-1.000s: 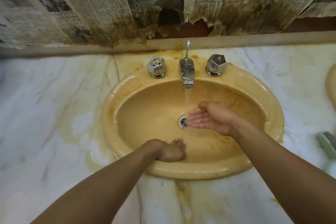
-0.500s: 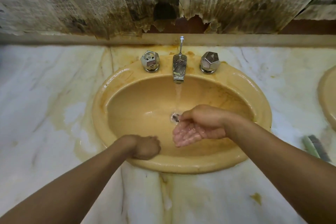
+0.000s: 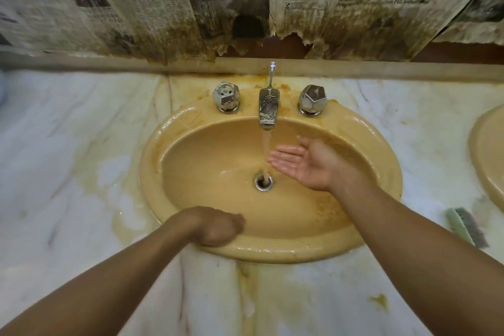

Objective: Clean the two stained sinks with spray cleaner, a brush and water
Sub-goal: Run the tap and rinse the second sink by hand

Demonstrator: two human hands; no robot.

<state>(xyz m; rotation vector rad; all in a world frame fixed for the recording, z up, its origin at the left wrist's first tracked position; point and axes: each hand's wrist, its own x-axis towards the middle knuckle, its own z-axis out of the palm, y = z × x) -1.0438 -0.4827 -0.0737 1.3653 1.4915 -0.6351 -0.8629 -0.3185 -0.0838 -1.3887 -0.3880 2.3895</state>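
A yellow oval sink [image 3: 191, 128] with brown stains fills the middle of the view. Water runs from its chrome spout [image 3: 268, 108] down to the drain [image 3: 263, 182]. My right hand [image 3: 302, 162] is held palm up, fingers straight and wet, just right of the stream inside the bowl. My left hand [image 3: 215, 226] rests on the sink's near rim with its fingers curled under, holding nothing I can see. A green-backed brush [image 3: 466, 226] lies on the counter to the right. The rim of the second sink [image 3: 488, 155] shows at the right edge. No spray bottle is in view.
Two chrome knobs, the left knob [image 3: 226, 97] and the right knob [image 3: 312, 99], flank the spout. The marble counter [image 3: 68, 158] is streaked with yellow-brown stains around the sink. Stained, torn newspaper [image 3: 163, 3] covers the wall behind.
My right hand has turned palm up and moved back toward the stream from the near side of the bowl. My left hand stays on the near rim.
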